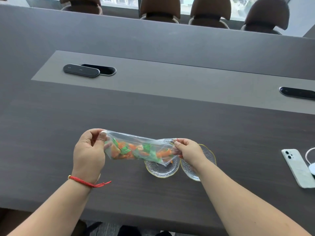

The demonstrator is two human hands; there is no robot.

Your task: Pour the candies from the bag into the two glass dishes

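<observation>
- While the bag (pixel 138 148) hangs stretched between both hands, its long axis runs left to right, just above the near table (pixel 153 198) edge.
- Candies (pixel 126 151), orange and green, sit mid-bag.
- Left hand (pixel 89 153) pinches the left end; right hand (pixel 186 151) pinches the right end, which dips lowest.
- Left dish (pixel 162 170) lies directly under that right corner; right dish (pixel 207 155) is partly hidden by the right wrist.
- I judge the right hand nearer both dishes; I cannot tell which end opens.
- Phone (pixel 297 167) well apart, right.
</observation>
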